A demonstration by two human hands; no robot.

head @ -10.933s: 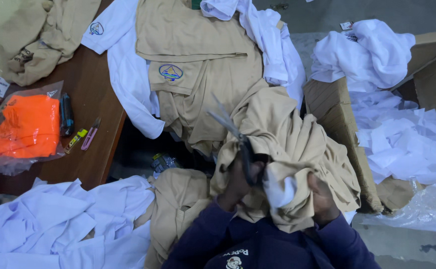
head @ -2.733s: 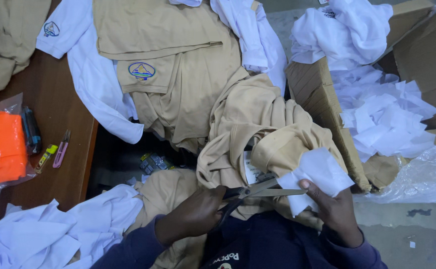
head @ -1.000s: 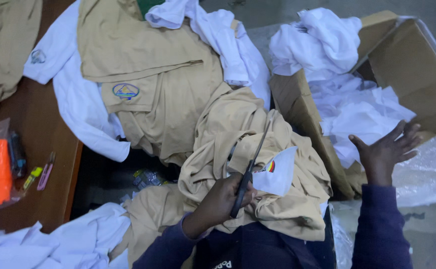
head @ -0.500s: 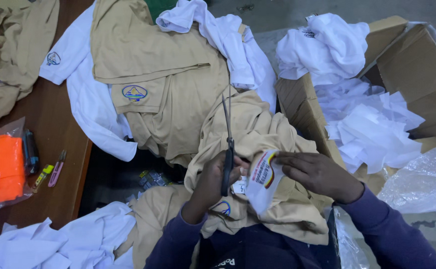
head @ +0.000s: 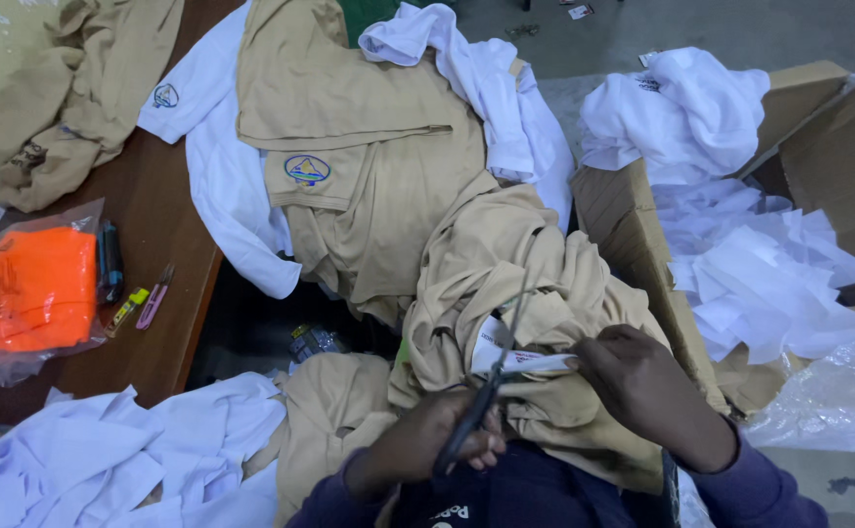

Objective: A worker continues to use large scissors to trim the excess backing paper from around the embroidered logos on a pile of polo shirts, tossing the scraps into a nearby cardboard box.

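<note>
we have a pair of scissors (head: 486,391) in our left hand (head: 437,445), fingers curled shut through the handles, blades pointing up and slightly right. the blades look nearly closed, though we cannot tell for certain, since they are thin and dark against the cloth.

our right hand (head: 642,386) pinches a white label (head: 520,360) at its right end, fingers narrow and closed on it. the label runs roughly level from left to right, stretched away from the bunched tan garment (head: 515,293) on our lap. the scissors cross it near its left end, so the blades run almost square to its length. it sits just above the left hand's fingers and just left of the right hand's fingertips; the right hand touches it, and the left reaches it only through the blades.

around us: more tan shirts and white shirts draped over the table (head: 168,293), an orange item in a clear bag (head: 31,293) at the left, and a cardboard box (head: 642,244) of white scraps at the right.
</note>
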